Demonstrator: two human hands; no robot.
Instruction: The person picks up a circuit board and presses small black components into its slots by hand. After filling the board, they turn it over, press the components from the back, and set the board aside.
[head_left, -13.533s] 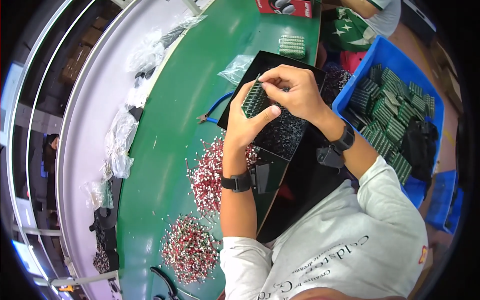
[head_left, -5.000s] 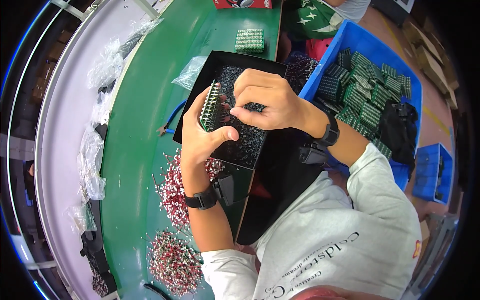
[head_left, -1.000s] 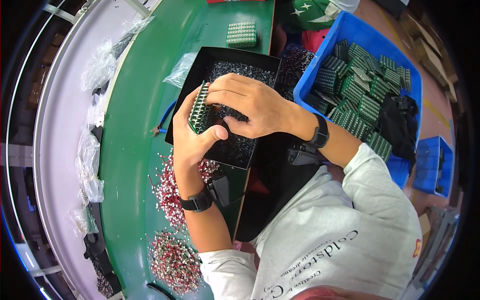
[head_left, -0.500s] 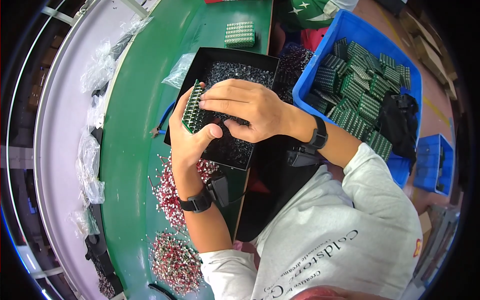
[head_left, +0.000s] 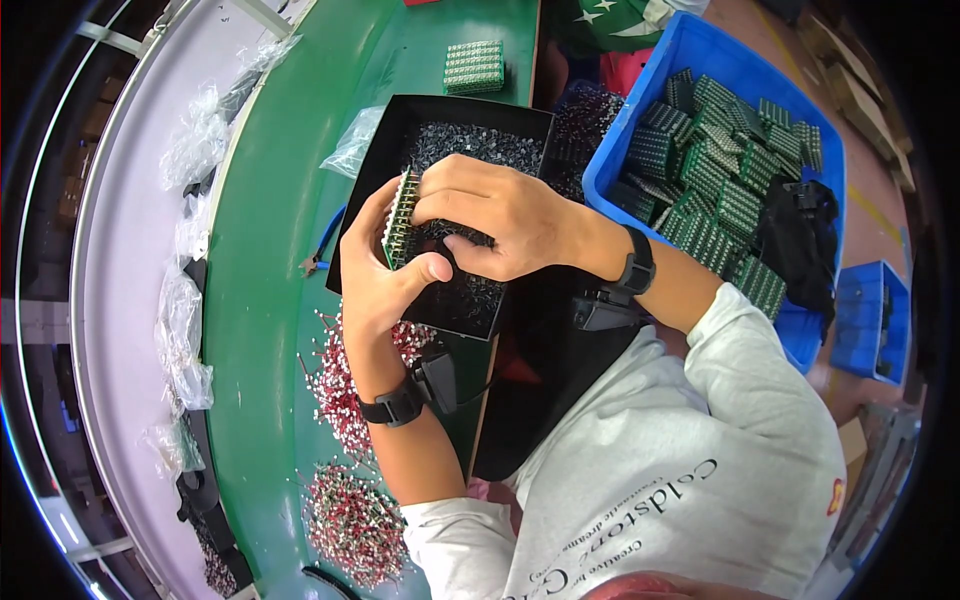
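Observation:
My left hand (head_left: 372,272) grips a green circuit board panel (head_left: 401,220) by its edges, fingers behind and thumb in front. The panel stands on edge, tilted, with rows of small pale parts along it. My right hand (head_left: 497,218) is closed, its curled fingertips against the panel's face; whatever they pinch is hidden. Both hands are over a black open box (head_left: 470,318) holding many small black pieces (head_left: 470,142).
A stack of green panels (head_left: 474,66) lies beyond the box. Blue bin (head_left: 640,85), right, holds many panels. Piles of red-and-white wires (head_left: 355,520) lie nearer me. Blue-handled cutters (head_left: 318,262) and a clear plastic bag (head_left: 355,142) sit left of the box.
The panel has moved slightly right and turned in my left hand, showing more of its pale-part side. My right fingers have curled in closer around its edge.

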